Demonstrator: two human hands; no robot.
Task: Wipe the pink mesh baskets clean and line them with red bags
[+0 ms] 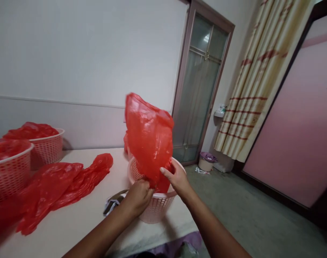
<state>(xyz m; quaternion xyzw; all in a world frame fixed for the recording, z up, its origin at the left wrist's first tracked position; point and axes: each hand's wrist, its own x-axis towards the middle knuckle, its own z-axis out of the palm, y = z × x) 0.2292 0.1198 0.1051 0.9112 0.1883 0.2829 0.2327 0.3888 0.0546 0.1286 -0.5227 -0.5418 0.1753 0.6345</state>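
Observation:
A red plastic bag (151,132) stands puffed up above a pink perforated basket (155,209), its lower part down inside the rim. My left hand (140,195) is closed on the bag's lower edge at the near left of the rim. On the right side, my right hand (177,178) grips the bag between thumb and fingers; the fingers are partly behind the plastic. The basket rests near the front edge of a white table (99,222).
More red plastic bags (63,182) lie crumpled on the table's left. Two pink baskets (47,149) there have red bags in them. Part of another basket (130,154) shows behind mine. A small dark and white item (112,204) lies beside my left wrist. A bin (206,162) stands on the floor.

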